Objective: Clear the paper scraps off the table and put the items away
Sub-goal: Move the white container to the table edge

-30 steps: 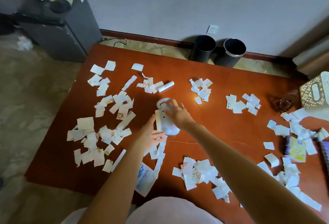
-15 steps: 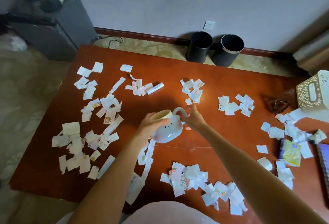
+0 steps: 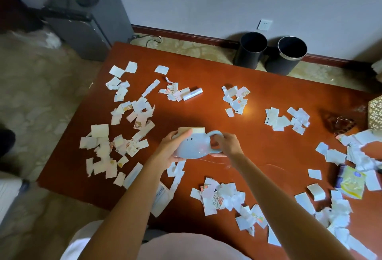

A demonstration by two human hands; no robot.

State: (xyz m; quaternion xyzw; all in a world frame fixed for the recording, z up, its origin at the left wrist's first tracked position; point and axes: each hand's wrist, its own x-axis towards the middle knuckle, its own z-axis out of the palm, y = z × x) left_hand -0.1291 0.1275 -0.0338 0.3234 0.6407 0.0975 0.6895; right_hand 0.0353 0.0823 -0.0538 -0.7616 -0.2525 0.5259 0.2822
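- While we hold the mug (image 3: 193, 148) above the table (image 3: 258, 152), left hand (image 3: 172, 150) cups its body; right hand (image 3: 228, 145) pinches its handle.
- Paper scraps (image 3: 124, 135) lie all round the mug; bare wood right of it.

Mug (image 3: 193, 148) glossy glazed ceramic; table (image 3: 258, 156) polished reddish wood, shiny; scraps (image 3: 219, 197) thin matt torn paper.

Scattered white paper scraps (image 3: 124, 135), held mug (image 3: 193, 146)
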